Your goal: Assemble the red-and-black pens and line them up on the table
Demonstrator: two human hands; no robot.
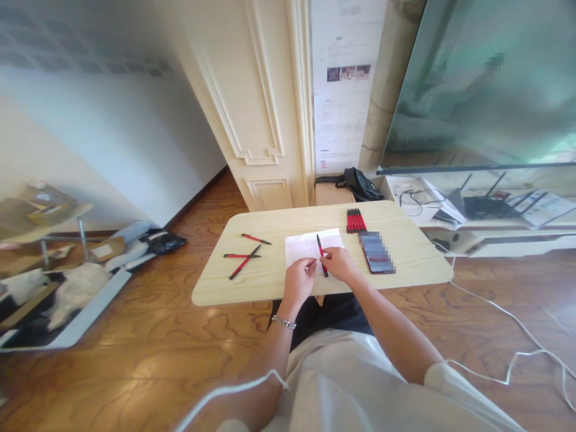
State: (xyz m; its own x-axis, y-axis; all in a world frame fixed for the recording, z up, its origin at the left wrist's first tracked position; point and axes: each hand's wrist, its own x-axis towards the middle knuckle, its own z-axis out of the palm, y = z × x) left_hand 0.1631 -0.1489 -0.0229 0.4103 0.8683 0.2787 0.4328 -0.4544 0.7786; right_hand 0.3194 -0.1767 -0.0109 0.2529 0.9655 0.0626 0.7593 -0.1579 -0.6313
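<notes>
Your right hand [341, 264] grip is clamped on the pen [319, 247], tip at 12 o'clock; steady it over the paper [302, 247]. Left hand [299, 279] grip: I cannot tell.

Pale short sleeves [445, 375]; dark trousers [333, 315]; silver chain bracelet [284, 323] by the left hand [299, 282].

Left hand [299, 280] beside right hand [339, 264], seemingly pinched.

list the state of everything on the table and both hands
paper, flat on table
pen, held tilted over paper
right hand, grip shut on pen's near end
left hand, fingertips pinched beside pen, contact unclear
loose pens, three lying left of paper, two crossed
pen bundle, lying side by side at far edge
dark device, lying flat right of paper
</notes>
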